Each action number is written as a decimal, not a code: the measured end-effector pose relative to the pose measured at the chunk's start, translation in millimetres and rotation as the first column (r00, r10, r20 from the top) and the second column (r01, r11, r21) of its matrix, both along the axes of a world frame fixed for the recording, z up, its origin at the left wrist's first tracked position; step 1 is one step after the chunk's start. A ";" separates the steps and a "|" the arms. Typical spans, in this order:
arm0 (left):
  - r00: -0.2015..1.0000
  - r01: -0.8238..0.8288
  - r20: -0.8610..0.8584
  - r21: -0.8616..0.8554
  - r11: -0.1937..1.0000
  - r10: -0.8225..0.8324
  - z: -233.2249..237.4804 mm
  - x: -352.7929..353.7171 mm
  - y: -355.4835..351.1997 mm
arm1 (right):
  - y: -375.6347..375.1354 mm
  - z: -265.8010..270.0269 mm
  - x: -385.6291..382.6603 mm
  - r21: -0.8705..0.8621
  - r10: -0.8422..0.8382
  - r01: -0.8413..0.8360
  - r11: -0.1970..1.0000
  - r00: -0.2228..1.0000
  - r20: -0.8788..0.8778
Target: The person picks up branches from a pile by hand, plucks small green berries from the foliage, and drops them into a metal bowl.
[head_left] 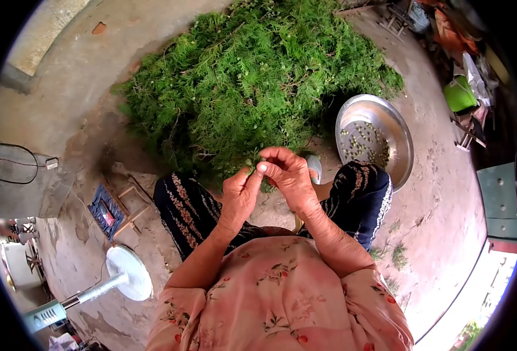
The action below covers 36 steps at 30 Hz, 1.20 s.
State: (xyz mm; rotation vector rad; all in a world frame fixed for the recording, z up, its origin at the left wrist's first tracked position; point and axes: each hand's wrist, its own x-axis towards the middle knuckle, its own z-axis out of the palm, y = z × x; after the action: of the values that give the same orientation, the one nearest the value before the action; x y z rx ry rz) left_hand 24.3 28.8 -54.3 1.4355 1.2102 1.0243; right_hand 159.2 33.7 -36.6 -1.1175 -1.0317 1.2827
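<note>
Close together in front of my body, both hands work on a small green sprig (251, 159) of scaly, feathery leaves. My left hand (240, 196) is closed, with thumb and fingers pinching the sprig from the left. From the right, my right hand (290, 178) pinches at the same sprig between thumb and forefinger; any small piece under those fingertips is hidden. Just beyond the hands spreads a big heap of cut green branches (258, 76). To the right, beside my knee, a metal basin (403, 134) holds many small, round green cones or fruits in its bottom.
A small wooden folding stool (131, 205) stands to the left, near a fan (130, 272) with a round white base. At the right are a bright green bucket (460, 93) and a grey-green panel or case (501, 193). A black cable (13, 164) loops at the far left.
</note>
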 end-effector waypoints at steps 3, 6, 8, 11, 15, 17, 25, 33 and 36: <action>0.996 -0.036 0.083 -0.040 0.999 0.040 13.0 1.3 -5.1 | -3.7 12.7 1.6 -0.205 0.055 -0.097 0.974 0.978 -0.201; 0.971 -0.055 0.224 -0.148 0.987 0.087 28.9 1.0 -8.7 | -8.4 12.9 3.5 -0.268 0.063 -0.168 0.949 0.931 -0.360; 0.956 -0.029 0.282 -0.166 0.986 0.075 31.5 -0.3 -9.6 | -9.8 13.1 5.2 -0.281 -0.052 -0.223 0.933 0.692 -0.720; 0.937 0.004 0.342 -0.201 0.980 0.066 34.9 -1.9 -9.5 | -14.9 19.2 5.9 -0.193 0.027 -0.160 0.968 0.833 -0.553; 0.935 -0.013 0.344 -0.196 0.980 0.081 28.4 -3.1 -5.9 | -17.8 18.9 2.5 -0.080 0.108 -0.156 0.985 0.901 -0.421; 0.992 -0.028 0.126 0.004 1.000 0.027 21.0 -2.8 -5.4 | -19.5 18.8 2.7 -0.065 0.107 -0.147 0.987 0.903 -0.416; 0.996 0.093 -0.022 0.165 0.982 -0.090 41.3 -1.5 -10.7 | -17.3 1.2 22.8 -0.147 0.071 -0.267 0.953 0.663 -0.745; 0.725 0.358 -0.666 0.582 0.730 0.174 44.1 -12.9 -0.6 | -15.1 21.5 37.0 -0.150 -0.027 -0.074 0.986 0.813 -0.582; 0.653 0.412 -0.718 0.602 0.684 0.239 45.3 -14.0 0.9 | -26.5 29.9 24.4 -0.102 0.041 -0.069 0.992 0.965 -0.259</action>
State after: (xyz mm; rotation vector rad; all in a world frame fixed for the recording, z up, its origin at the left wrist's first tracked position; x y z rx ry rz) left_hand 10.3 29.7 -9.0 2.7744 1.3011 0.8638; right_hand 183.6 7.2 -6.7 -0.9788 -0.8111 1.5003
